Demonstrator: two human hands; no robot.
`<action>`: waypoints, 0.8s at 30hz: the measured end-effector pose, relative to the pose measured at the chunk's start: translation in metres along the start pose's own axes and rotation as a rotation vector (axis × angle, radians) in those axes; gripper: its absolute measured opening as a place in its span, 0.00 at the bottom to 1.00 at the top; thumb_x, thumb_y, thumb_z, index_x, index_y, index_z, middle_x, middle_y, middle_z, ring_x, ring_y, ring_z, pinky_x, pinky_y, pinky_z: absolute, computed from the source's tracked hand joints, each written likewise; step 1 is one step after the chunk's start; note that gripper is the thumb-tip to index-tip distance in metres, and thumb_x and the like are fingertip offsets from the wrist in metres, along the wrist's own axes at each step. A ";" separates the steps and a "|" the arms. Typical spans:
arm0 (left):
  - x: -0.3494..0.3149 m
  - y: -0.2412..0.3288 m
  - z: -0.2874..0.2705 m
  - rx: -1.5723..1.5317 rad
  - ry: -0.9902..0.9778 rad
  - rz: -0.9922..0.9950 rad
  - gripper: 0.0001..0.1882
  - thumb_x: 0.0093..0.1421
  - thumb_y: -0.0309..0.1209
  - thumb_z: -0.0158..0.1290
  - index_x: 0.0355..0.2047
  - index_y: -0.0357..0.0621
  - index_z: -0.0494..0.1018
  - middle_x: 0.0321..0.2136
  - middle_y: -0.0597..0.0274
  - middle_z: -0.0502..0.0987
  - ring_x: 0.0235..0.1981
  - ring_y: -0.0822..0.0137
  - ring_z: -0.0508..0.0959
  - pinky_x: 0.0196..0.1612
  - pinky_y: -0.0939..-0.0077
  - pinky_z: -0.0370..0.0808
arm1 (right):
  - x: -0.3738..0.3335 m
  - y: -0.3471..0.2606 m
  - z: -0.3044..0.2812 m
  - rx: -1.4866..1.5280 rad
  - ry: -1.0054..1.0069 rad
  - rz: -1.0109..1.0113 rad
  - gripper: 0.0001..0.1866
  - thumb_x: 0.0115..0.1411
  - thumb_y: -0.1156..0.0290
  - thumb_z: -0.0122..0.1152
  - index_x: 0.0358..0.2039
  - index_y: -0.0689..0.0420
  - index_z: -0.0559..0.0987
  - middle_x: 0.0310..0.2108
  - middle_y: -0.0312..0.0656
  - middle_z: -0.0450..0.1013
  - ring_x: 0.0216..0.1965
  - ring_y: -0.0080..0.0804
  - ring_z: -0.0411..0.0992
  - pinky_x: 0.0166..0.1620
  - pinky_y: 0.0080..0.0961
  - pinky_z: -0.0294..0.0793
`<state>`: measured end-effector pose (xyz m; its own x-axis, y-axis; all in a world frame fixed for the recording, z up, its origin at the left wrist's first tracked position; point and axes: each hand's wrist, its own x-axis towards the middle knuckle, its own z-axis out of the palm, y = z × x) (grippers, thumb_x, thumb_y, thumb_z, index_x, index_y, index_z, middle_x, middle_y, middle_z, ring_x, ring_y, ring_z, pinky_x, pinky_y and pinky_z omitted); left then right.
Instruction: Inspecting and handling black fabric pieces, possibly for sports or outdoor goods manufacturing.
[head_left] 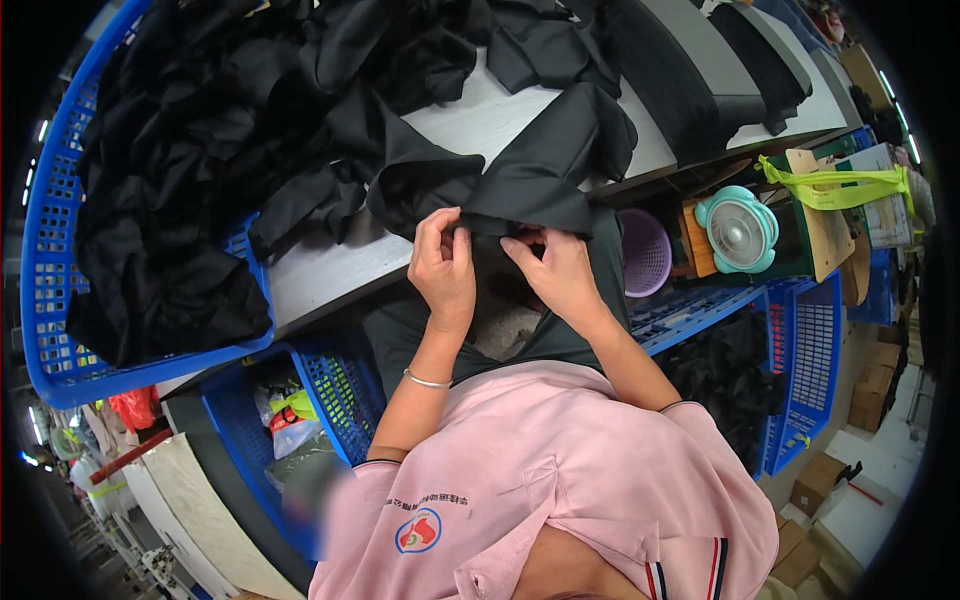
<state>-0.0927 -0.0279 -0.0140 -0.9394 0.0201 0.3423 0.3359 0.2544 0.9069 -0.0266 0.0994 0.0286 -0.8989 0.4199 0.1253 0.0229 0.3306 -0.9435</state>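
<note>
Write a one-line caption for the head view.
Left hand and right hand hold black cloth at a pale table, a blue basket heaped with black fabric to their left.

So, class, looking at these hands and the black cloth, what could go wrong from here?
The left hand and right hand pinch the black cloth by its near edge, so it might slip if either grip loosens. Similar cloth heaped in the large blue basket and strewn across the table could get mixed up with it.
</note>
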 end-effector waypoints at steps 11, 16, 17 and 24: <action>-0.014 -0.011 0.013 -0.199 -0.127 -0.214 0.17 0.63 0.15 0.47 0.52 0.30 0.75 0.43 0.60 0.81 0.43 0.74 0.78 0.42 0.81 0.75 | 0.016 0.005 -0.028 -0.572 -0.026 -0.406 0.14 0.48 0.78 0.68 0.38 0.62 0.81 0.39 0.51 0.78 0.41 0.52 0.75 0.44 0.37 0.74; -0.055 -0.006 0.053 -0.662 -0.345 -0.770 0.12 0.68 0.26 0.52 0.49 0.34 0.74 0.31 0.64 0.80 0.26 0.80 0.76 0.27 0.84 0.71 | 0.009 0.022 -0.017 -0.979 0.170 -0.453 0.17 0.48 0.80 0.62 0.41 0.64 0.79 0.50 0.51 0.71 0.54 0.49 0.70 0.52 0.41 0.71; -0.062 -0.007 0.057 -0.655 -0.360 -0.836 0.12 0.69 0.29 0.53 0.47 0.33 0.74 0.28 0.66 0.79 0.20 0.79 0.73 0.23 0.83 0.69 | 0.005 0.026 -0.013 -0.915 0.161 -0.489 0.17 0.50 0.80 0.57 0.43 0.65 0.78 0.53 0.52 0.68 0.56 0.51 0.68 0.54 0.43 0.71; -0.082 -0.019 0.067 -0.767 -0.533 -0.752 0.14 0.65 0.28 0.50 0.47 0.30 0.72 0.26 0.68 0.76 0.30 0.77 0.74 0.33 0.80 0.71 | 0.007 0.063 -0.005 -0.749 0.191 -0.515 0.10 0.49 0.77 0.60 0.35 0.63 0.78 0.34 0.53 0.75 0.40 0.56 0.72 0.50 0.50 0.70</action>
<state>-0.0264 0.0301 -0.0755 -0.7674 0.5573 -0.3171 -0.5262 -0.2649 0.8081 -0.0292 0.1278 -0.0284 -0.7912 0.1799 0.5845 -0.0224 0.9466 -0.3216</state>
